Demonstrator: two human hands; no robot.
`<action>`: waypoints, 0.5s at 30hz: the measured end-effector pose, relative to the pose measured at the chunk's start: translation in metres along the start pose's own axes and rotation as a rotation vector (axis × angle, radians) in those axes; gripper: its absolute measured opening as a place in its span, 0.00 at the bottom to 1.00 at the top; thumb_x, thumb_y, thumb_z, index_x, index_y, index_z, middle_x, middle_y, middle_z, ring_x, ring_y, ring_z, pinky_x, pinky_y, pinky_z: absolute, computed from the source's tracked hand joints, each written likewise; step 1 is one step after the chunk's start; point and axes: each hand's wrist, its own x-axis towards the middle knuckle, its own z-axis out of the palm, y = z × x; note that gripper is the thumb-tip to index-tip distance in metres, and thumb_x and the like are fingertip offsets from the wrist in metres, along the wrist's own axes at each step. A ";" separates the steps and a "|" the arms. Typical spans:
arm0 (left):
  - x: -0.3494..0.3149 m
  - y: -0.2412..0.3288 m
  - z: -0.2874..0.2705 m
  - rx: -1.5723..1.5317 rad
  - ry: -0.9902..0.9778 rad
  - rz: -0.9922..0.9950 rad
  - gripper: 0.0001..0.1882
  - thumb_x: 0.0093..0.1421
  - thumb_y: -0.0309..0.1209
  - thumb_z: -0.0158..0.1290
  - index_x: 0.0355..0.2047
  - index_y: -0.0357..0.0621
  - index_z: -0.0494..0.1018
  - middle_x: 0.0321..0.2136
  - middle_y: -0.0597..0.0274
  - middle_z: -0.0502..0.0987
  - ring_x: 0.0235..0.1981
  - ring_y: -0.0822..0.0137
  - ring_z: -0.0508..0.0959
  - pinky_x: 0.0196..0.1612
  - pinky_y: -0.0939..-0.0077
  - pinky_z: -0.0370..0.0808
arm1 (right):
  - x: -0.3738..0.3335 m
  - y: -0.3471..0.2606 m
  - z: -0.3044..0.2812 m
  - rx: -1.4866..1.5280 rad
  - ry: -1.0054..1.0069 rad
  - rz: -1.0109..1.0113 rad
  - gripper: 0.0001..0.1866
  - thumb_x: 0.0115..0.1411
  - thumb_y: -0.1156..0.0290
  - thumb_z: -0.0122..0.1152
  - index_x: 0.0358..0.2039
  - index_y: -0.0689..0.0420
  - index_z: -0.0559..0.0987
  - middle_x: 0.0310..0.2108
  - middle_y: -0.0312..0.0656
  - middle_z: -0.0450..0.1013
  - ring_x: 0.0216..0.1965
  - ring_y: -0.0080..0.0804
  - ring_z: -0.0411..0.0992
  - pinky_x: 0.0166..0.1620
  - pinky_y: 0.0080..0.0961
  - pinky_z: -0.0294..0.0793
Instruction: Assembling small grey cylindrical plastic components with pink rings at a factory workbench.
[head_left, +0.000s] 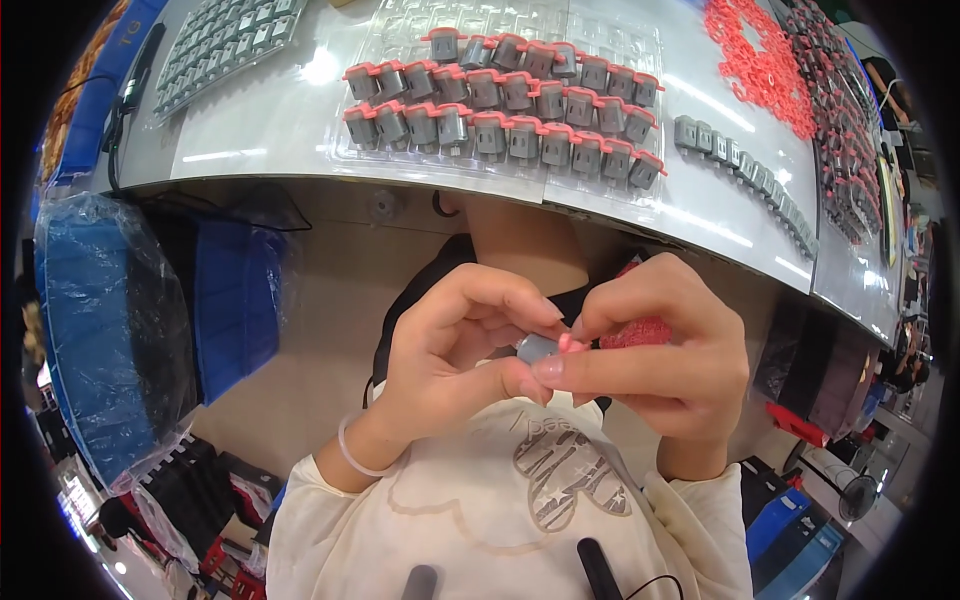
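Note:
Above my lap, in front of the table edge, both hands meet around a small grey motor-like part (535,348). My left hand (432,345) is closed on this part, between its thumb and fingers. With thumb and forefinger, my right hand (685,350) pinches a small red plastic piece (571,344) against the grey part's end. The fingertips partly cover both pieces. On the table a clear plastic tray (612,35) carries rows of similar grey parts (523,140) topped with red pieces.
Grey parts without red tops (745,165) stand in a line right of the tray. Beyond lie loose red pieces (760,65) and a heap of red-and-grey parts (835,120). More grey parts (225,45) fill the far left. Plastic-wrapped blue bins (110,320) stand at left.

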 end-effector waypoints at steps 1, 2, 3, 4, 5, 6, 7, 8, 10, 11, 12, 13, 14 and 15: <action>0.001 0.001 0.002 -0.001 0.000 -0.002 0.26 0.43 0.32 0.67 0.37 0.36 0.65 0.32 0.56 0.73 0.35 0.67 0.76 0.38 0.78 0.73 | -0.001 0.000 0.000 0.000 0.001 0.002 0.18 0.31 0.73 0.71 0.29 0.55 0.83 0.27 0.38 0.69 0.26 0.25 0.66 0.25 0.17 0.63; 0.001 0.001 0.002 -0.028 -0.001 -0.031 0.26 0.43 0.32 0.67 0.37 0.36 0.65 0.31 0.57 0.73 0.34 0.68 0.76 0.38 0.78 0.73 | -0.001 0.000 0.000 0.046 0.019 0.038 0.17 0.32 0.70 0.71 0.28 0.54 0.83 0.27 0.38 0.69 0.26 0.25 0.66 0.26 0.17 0.64; 0.002 0.001 0.002 -0.056 -0.001 -0.059 0.25 0.44 0.33 0.67 0.36 0.37 0.66 0.31 0.57 0.73 0.34 0.68 0.76 0.39 0.78 0.73 | -0.002 0.001 0.001 0.093 0.037 0.073 0.16 0.32 0.68 0.72 0.28 0.54 0.83 0.28 0.39 0.68 0.26 0.25 0.65 0.26 0.17 0.65; 0.002 0.000 0.003 -0.055 0.002 -0.060 0.25 0.44 0.33 0.67 0.36 0.37 0.66 0.31 0.57 0.73 0.34 0.68 0.76 0.39 0.78 0.73 | -0.002 0.002 0.003 0.095 0.036 0.074 0.16 0.32 0.68 0.72 0.28 0.54 0.83 0.28 0.39 0.68 0.26 0.25 0.65 0.26 0.17 0.65; 0.002 -0.001 0.004 -0.106 -0.015 -0.051 0.25 0.44 0.33 0.67 0.36 0.37 0.65 0.31 0.57 0.73 0.34 0.68 0.76 0.39 0.78 0.73 | -0.003 0.005 0.005 0.193 0.093 0.059 0.15 0.34 0.69 0.72 0.27 0.55 0.82 0.29 0.39 0.68 0.25 0.25 0.66 0.26 0.17 0.64; 0.002 -0.002 0.005 -0.157 -0.031 -0.042 0.24 0.45 0.34 0.67 0.36 0.37 0.65 0.31 0.57 0.73 0.34 0.68 0.76 0.40 0.78 0.73 | -0.003 0.008 0.007 0.292 0.150 0.043 0.13 0.36 0.71 0.71 0.27 0.56 0.81 0.30 0.38 0.68 0.25 0.24 0.66 0.26 0.18 0.63; 0.003 -0.005 0.002 -0.156 -0.029 -0.042 0.24 0.45 0.34 0.67 0.36 0.37 0.65 0.31 0.57 0.73 0.34 0.68 0.76 0.40 0.78 0.73 | -0.003 0.012 0.009 0.293 0.149 0.043 0.13 0.36 0.71 0.71 0.27 0.56 0.81 0.30 0.38 0.68 0.25 0.24 0.66 0.26 0.18 0.63; 0.006 -0.012 -0.005 -0.207 -0.126 0.043 0.21 0.46 0.25 0.63 0.38 0.36 0.65 0.34 0.55 0.73 0.39 0.64 0.76 0.43 0.73 0.74 | -0.004 0.016 0.011 0.328 0.191 0.044 0.13 0.36 0.69 0.72 0.25 0.56 0.81 0.29 0.38 0.67 0.25 0.24 0.66 0.26 0.17 0.63; 0.007 -0.015 -0.007 -0.258 -0.221 0.126 0.21 0.47 0.16 0.60 0.40 0.34 0.65 0.37 0.54 0.72 0.43 0.60 0.76 0.47 0.68 0.74 | -0.007 0.023 0.014 0.317 0.248 0.043 0.14 0.35 0.65 0.73 0.22 0.57 0.79 0.28 0.38 0.66 0.25 0.23 0.66 0.26 0.17 0.62; 0.007 -0.015 -0.007 -0.243 -0.184 0.129 0.21 0.47 0.16 0.60 0.40 0.34 0.65 0.37 0.54 0.72 0.43 0.59 0.76 0.47 0.67 0.74 | -0.007 0.022 0.013 0.321 0.247 0.043 0.14 0.35 0.65 0.73 0.22 0.57 0.79 0.28 0.38 0.66 0.25 0.23 0.66 0.26 0.17 0.62; 0.007 -0.014 -0.007 -0.227 -0.149 0.131 0.20 0.47 0.16 0.60 0.39 0.34 0.65 0.36 0.54 0.72 0.43 0.59 0.76 0.47 0.67 0.74 | -0.007 0.021 0.012 0.327 0.265 0.079 0.14 0.36 0.66 0.73 0.22 0.58 0.79 0.28 0.38 0.66 0.25 0.23 0.66 0.26 0.16 0.62; 0.007 -0.012 -0.005 -0.227 -0.146 0.129 0.20 0.47 0.16 0.60 0.39 0.34 0.65 0.36 0.54 0.72 0.43 0.59 0.76 0.47 0.67 0.74 | -0.007 0.019 0.012 0.332 0.284 0.115 0.13 0.38 0.66 0.73 0.22 0.58 0.78 0.28 0.38 0.67 0.25 0.23 0.66 0.26 0.16 0.63; 0.007 -0.011 -0.002 -0.131 -0.052 0.125 0.21 0.47 0.26 0.63 0.37 0.37 0.64 0.34 0.54 0.72 0.39 0.63 0.76 0.43 0.72 0.74 | -0.006 0.016 0.011 0.334 0.282 0.117 0.13 0.38 0.66 0.73 0.22 0.58 0.78 0.28 0.38 0.67 0.25 0.23 0.66 0.26 0.16 0.63; 0.007 -0.011 0.000 -0.035 0.042 0.120 0.24 0.47 0.36 0.65 0.35 0.40 0.64 0.31 0.54 0.73 0.34 0.67 0.76 0.40 0.76 0.75 | -0.005 0.012 0.010 0.377 0.243 0.189 0.16 0.40 0.61 0.72 0.22 0.58 0.77 0.27 0.38 0.66 0.26 0.23 0.65 0.26 0.17 0.62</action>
